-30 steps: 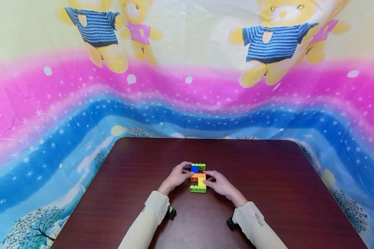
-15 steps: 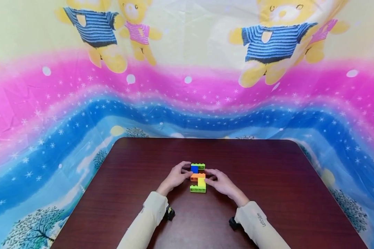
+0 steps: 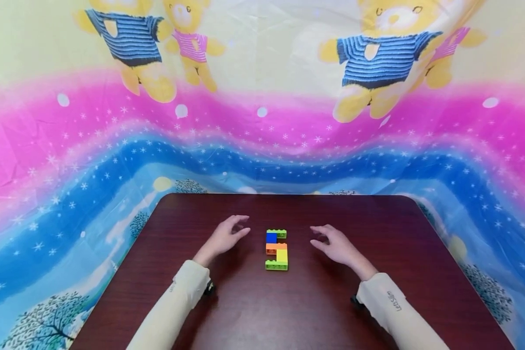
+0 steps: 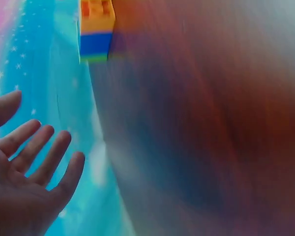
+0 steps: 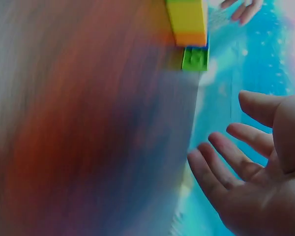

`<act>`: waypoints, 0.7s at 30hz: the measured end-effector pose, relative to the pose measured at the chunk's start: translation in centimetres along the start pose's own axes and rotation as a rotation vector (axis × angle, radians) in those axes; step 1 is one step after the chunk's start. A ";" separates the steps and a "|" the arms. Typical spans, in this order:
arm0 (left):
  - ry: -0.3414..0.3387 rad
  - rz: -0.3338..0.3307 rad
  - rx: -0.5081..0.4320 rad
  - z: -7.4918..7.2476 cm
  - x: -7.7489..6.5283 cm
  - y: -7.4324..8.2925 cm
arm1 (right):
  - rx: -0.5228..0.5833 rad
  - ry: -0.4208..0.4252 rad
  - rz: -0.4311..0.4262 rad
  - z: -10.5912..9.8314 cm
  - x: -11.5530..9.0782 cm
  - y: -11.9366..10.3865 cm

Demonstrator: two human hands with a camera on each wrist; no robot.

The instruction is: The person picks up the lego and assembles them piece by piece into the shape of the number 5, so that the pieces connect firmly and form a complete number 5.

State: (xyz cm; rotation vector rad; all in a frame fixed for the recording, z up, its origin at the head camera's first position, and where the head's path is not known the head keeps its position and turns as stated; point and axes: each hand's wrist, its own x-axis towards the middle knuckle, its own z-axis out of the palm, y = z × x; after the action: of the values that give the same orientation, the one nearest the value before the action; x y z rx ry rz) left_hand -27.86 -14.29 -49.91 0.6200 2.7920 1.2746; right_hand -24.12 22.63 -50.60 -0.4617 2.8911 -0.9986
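Observation:
A figure of joined toy building bricks lies on the table, shaped like an S. From far to near it has a green brick (image 3: 282,234), a blue brick (image 3: 271,237), an orange brick (image 3: 271,250), a yellow brick (image 3: 282,255) and another green brick (image 3: 276,266). To its left, my left hand (image 3: 224,235) hovers apart from it, fingers spread and holding nothing. My right hand (image 3: 338,245) is likewise apart on the right side, with nothing in it. Both wrist views show loosely extended fingers and part of the bricks.
The dark red-brown table (image 3: 262,311) has rounded far corners. Behind it hangs a cloth (image 3: 262,131) printed with bears, snowflakes and trees. A dark wrist device (image 3: 209,288) shows at the left cuff.
Both hands have let go of the brick figure and drawn apart, the left one leftward and the right one rightward. The figure stays in place on the table.

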 end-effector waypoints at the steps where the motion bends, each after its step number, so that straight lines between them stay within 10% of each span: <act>1: 0.006 -0.004 0.045 -0.7 -0.1 0.0 | -0.035 0.011 -0.008 -0.6 -0.1 0.2; 11: 0.154 0.154 0.536 -7.1 -0.8 0.7 | -0.350 0.229 -0.134 -6.1 -0.7 1.0; 21: 0.388 0.374 0.866 -10.0 -1.4 0.6 | -0.571 0.561 -0.439 -9.3 -0.4 2.3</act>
State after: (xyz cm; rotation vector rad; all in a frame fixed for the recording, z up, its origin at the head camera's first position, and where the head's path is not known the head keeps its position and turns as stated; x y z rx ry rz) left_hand -28.05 -21.61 -42.98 1.0334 3.6394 0.0925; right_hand -25.64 30.00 -44.67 -1.0254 3.6841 -0.3161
